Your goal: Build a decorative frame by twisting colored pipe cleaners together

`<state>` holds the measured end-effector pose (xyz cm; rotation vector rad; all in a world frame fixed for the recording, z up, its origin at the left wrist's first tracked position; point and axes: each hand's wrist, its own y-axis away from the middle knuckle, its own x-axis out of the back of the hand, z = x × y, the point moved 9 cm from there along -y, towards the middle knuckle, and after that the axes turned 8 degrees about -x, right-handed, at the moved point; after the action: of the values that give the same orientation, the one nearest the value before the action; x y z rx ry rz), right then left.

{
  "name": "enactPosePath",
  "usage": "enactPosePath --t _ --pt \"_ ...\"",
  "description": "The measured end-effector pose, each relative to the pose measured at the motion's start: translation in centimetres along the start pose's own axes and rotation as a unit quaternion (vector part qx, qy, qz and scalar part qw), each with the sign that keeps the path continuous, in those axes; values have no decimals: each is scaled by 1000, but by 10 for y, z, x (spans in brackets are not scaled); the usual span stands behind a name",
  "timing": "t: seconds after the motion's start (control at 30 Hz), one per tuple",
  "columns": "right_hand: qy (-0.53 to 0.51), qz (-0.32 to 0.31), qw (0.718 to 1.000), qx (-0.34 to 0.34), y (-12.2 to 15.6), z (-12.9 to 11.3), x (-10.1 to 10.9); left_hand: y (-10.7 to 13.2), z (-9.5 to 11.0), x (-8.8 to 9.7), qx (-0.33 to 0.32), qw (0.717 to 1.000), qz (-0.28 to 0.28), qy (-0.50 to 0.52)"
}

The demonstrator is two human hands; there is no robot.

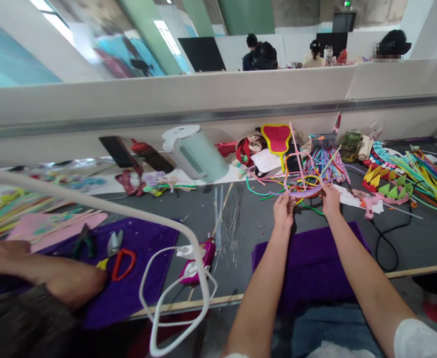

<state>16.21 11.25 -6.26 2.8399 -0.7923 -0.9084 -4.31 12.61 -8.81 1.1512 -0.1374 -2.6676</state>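
Note:
Both my arms reach forward over the grey table (203,209). My left hand (283,210) and my right hand (330,199) are closed on the two ends of a lilac pipe-cleaner piece (303,191), part of a looped frame of coloured pipe cleaners (300,166) that stands up between them. Behind it lies a heap of loose coloured pipe cleaners (325,161) and a red and yellow paddle-shaped piece (277,138). A purple cloth (308,268) lies under my forearms.
To the left another person's arm (43,278) rests on a second purple cloth with red-handled scissors (123,262) and pliers (85,240). A glue gun (199,258), thin metal wires (231,223), a pale jug (196,151), coloured straws (429,174) and a pink glue gun (370,204) lie about. A low partition (166,104) backs the table.

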Motion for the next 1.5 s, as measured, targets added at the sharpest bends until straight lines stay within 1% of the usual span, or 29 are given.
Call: enactPosePath --t 0.1,0.17,0.33,0.5,0.7,0.87,1.1,1.23,1.5 --pt "-2 -15 1000 2 2 -1 -4 -2 -5 -2 29 999 -17 26" --pt "-5 -21 1000 6 3 -2 -6 -3 -7 -3 36 998 -28 38" --pt "-14 -22 1000 17 5 -4 -7 -4 -3 -7 22 998 -41 50" --pt "-18 -33 999 8 7 -3 -11 -4 4 -8 4 998 -36 43" --pt "0 -32 1000 -1 5 -1 -13 -11 2 -12 18 997 -56 59" --pt "3 -24 1000 -2 2 1 -13 -20 1 -14 16 996 -63 57" --pt "-8 -35 999 -1 5 0 -17 -23 7 -13 4 996 -49 74" --pt "12 -35 999 16 9 -1 -19 -22 10 -10 -9 996 -35 82" --pt "81 -23 992 91 17 -12 -24 -21 28 -2 -95 995 11 -18"
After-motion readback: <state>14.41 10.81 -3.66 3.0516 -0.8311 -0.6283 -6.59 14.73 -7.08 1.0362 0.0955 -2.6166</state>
